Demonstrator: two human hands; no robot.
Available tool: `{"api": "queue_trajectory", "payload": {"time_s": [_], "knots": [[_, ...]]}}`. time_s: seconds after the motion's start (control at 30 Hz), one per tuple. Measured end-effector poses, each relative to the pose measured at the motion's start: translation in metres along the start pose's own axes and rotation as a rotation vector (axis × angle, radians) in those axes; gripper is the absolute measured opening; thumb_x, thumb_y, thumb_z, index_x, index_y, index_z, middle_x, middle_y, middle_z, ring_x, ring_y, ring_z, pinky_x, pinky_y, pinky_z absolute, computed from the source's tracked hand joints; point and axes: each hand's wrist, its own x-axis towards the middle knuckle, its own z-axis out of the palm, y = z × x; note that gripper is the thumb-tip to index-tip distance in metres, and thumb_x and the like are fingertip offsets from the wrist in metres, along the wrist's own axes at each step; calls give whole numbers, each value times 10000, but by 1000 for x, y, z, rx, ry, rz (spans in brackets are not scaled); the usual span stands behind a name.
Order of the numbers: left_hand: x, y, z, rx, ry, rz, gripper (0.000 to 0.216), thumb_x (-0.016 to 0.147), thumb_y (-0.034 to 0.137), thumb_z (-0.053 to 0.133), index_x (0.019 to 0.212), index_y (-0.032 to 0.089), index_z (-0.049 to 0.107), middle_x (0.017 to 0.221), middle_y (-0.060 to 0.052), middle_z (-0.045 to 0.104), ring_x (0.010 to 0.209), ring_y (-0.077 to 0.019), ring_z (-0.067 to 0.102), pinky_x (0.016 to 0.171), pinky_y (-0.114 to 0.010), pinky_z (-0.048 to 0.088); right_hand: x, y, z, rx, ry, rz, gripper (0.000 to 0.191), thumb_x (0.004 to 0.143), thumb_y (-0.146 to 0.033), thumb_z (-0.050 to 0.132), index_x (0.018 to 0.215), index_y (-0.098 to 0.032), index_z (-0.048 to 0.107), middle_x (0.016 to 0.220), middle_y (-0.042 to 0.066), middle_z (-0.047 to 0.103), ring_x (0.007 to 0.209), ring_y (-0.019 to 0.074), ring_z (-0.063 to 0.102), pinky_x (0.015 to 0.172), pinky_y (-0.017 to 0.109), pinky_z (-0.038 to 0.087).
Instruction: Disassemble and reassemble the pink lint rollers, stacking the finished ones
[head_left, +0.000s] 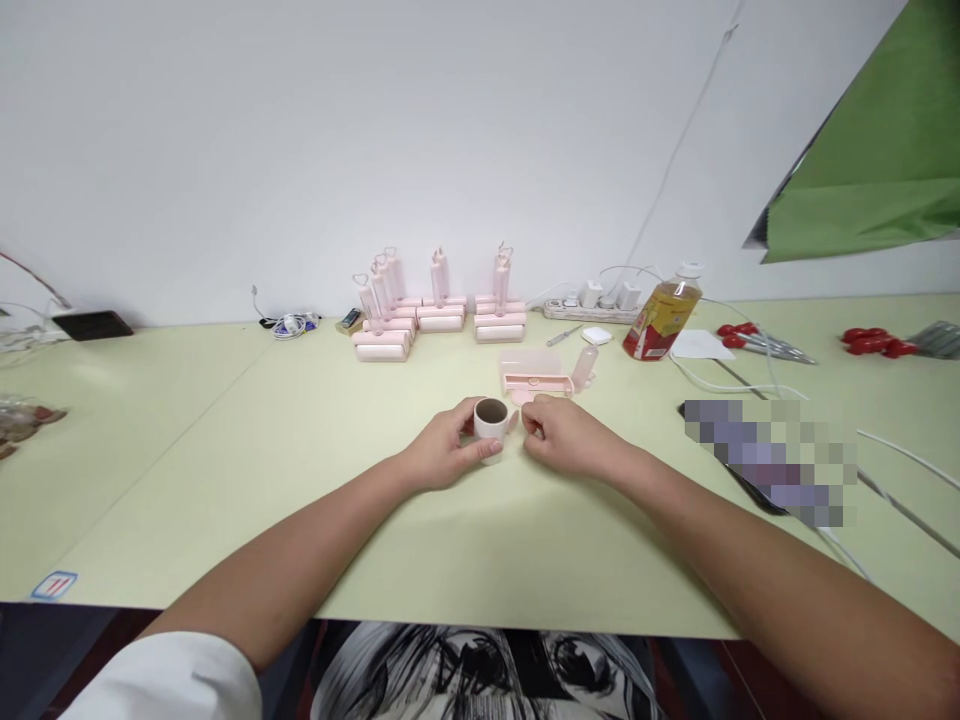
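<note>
My left hand [442, 450] is wrapped around a pale roll with a dark hollow core [491, 418], holding it just above the light green table [225, 440]. My right hand [566, 435] is right beside the roll, fingers pinched on a thin pale strip at its edge; what exactly they grip is too small to name. Just behind the hands lie a pink open case [534, 376] and a pink handle piece [584, 366].
Several pink lint rollers [439, 310] stand in a group near the wall. A bottle of yellow liquid [664, 313], a power strip [592, 305], cables, red-handled tools [757, 338] and a blurred dark object [772, 455] sit to the right. A green cloth [870, 170] hangs upper right.
</note>
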Motion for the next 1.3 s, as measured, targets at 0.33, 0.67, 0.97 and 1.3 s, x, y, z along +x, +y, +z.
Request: {"api": "queue_trajectory", "payload": {"time_s": [0.33,0.67,0.97,1.3], "knots": [[4,2,-7,-42,254,27,433,793,456,672,1120,187,582,1031,-53,653,919,-191,604,820,-305,485,1,2,8,67,69,-20,364,840,-240,526,1192,-168,579,1168,95,589,846,184,572,732,297,408],[20,-23,-19,-334,653,-215,293,794,469,572,856,190,507,694,26,509,630,-146,531,546,-252,405,8,-2,19,-3,-59,45,537,886,-325,497,1401,-177,462,1053,101,659,891,241,598,682,301,370],[22,-22,-11,-281,614,-227,319,786,474,598,882,176,539,732,25,512,649,-125,472,575,-242,387,15,-2,23,-60,-63,59,571,921,-435,455,1447,-230,378,1166,108,666,928,269,626,629,293,317],[23,-26,-11,-269,626,-245,326,784,485,596,878,176,549,731,20,526,655,-134,486,579,-249,391,16,-5,19,-46,-93,115,663,906,-447,473,1489,-195,282,1043,114,697,904,284,639,609,294,316]]}}
